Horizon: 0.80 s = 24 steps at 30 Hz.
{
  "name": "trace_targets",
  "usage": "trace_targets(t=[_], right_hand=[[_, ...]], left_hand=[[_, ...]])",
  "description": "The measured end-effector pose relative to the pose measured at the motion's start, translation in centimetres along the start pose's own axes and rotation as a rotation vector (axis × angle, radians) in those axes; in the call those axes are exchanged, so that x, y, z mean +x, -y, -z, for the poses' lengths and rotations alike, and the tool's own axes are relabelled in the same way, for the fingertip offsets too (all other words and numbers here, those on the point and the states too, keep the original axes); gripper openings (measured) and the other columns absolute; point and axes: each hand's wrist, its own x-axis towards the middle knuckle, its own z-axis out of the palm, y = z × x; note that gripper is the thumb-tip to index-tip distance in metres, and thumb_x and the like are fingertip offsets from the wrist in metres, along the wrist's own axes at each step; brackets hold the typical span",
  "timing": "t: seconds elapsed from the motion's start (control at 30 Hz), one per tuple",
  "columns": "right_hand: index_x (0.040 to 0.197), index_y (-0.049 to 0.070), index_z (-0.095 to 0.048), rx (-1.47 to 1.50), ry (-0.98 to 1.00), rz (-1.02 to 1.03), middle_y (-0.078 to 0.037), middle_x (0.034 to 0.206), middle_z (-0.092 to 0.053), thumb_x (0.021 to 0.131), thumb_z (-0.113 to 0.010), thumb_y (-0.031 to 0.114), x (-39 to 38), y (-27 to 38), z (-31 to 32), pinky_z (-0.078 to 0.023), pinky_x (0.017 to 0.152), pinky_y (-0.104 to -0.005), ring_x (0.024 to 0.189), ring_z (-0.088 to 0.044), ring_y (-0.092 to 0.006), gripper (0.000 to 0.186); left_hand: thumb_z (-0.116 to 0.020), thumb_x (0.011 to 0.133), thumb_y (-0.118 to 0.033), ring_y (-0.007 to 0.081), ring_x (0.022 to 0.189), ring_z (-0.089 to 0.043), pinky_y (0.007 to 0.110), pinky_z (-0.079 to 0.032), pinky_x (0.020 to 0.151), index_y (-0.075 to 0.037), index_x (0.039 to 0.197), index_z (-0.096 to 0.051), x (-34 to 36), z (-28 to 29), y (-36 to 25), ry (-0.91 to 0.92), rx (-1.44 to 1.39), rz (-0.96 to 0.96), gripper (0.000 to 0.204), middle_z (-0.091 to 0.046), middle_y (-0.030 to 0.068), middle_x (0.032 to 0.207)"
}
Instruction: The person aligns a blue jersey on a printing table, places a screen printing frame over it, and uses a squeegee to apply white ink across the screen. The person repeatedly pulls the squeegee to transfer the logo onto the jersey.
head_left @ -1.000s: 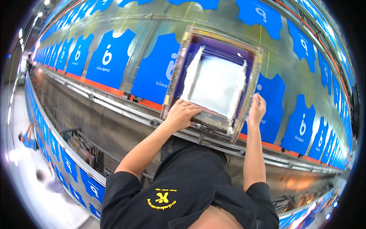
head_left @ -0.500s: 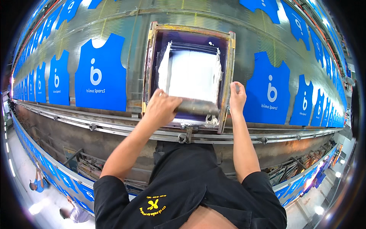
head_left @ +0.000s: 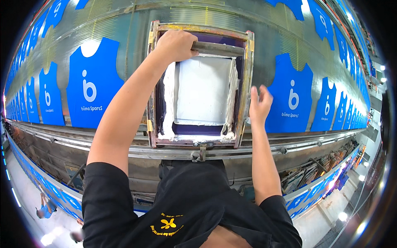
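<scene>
A screen-printing frame [head_left: 249,82] lies in front of me, with white ink [head_left: 202,89] over its middle and smeared along both sides. My left hand [head_left: 175,45] is closed on a long squeegee [head_left: 219,49] at the far end of the frame. Just outside the frame's right side, my right hand [head_left: 259,105] is open, its fingers loosely curved apart and nothing visible in them.
Blue fabric panels with white printing [head_left: 291,93] line the long metal table [head_left: 136,74] on both sides. A rail [head_left: 173,152] runs along the near edge. Below, at lower left, a person in blue [head_left: 43,211] stands by another row of panels.
My left hand has moved from the frame's near end to its far end, with the squeegee. My right hand's fingers have spread slightly. The view has levelled compared with a second ago.
</scene>
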Motion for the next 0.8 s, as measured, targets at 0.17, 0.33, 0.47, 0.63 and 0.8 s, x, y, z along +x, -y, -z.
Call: trace_targets(t=[0.17, 0.33, 0.47, 0.63, 0.8], right_hand=[[0.126, 0.005, -0.073, -0.069, 0.208, 0.719, -0.015, 0.124, -0.073, 0.088, -0.087, 0.041, 9.6, 9.6, -3.4, -0.047, 0.106, -0.0482, 0.124, -0.065, -0.0338, 0.054], [0.11, 0.003, -0.075, -0.243, 0.533, 0.637, -0.016, 0.103, -0.075, 0.086, -0.087, 0.039, 11.2, 12.9, -6.4, -0.055, 0.086, -0.0442, 0.101, -0.071, -0.0347, 0.045], [0.097, 0.004, -0.071, -0.174, 0.424, 0.783, -0.013, 0.085, -0.069, 0.082, -0.089, 0.032, 5.7, 9.5, -4.8, -0.052, 0.075, -0.0478, 0.085, -0.068, -0.0347, 0.037], [0.095, 0.008, -0.07, -0.103, 0.469, 0.765, -0.009, 0.086, -0.069, 0.07, -0.09, 0.013, -5.9, 5.2, 1.2, -0.05, 0.083, -0.0471, 0.086, -0.067, -0.0319, 0.032], [0.1, 0.007, -0.068, -0.086, 0.461, 0.734, -0.007, 0.099, -0.067, 0.066, -0.087, 0.008, -13.9, 2.6, 5.0, -0.047, 0.088, -0.0439, 0.097, -0.065, -0.0303, 0.039]], left_hand=[[-0.081, 0.088, -0.046, 0.0366, 0.092, -0.074, 0.048, -0.058, 0.082, -0.011, 0.098, -0.08, 0.8, 0.3, -0.2, 0.055, 0.06, 0.065, 0.037, -0.078, 0.0132, 0.092], [-0.082, 0.086, -0.049, 0.0361, 0.088, -0.075, 0.049, -0.058, 0.08, -0.012, 0.096, -0.08, 0.6, 0.3, -0.4, 0.021, 0.068, 0.092, 0.038, -0.078, 0.0112, 0.089], [-0.081, 0.087, -0.045, 0.0358, 0.086, -0.075, 0.05, -0.059, 0.079, -0.016, 0.095, -0.08, -4.7, -2.7, -2.8, -0.004, 0.052, 0.063, 0.03, -0.077, 0.0103, 0.087], [-0.079, 0.086, -0.024, 0.0328, 0.082, -0.077, 0.047, -0.061, 0.077, -0.016, 0.096, -0.081, -17.1, -7.2, -8.7, -0.073, -0.101, 0.087, 0.013, -0.078, 0.0097, 0.09], [-0.078, 0.072, -0.003, 0.0296, 0.1, -0.074, 0.044, -0.059, 0.086, -0.009, 0.115, -0.075, -25.6, -9.8, -12.7, -0.078, -0.182, 0.074, 0.044, -0.078, 0.0086, 0.111]])
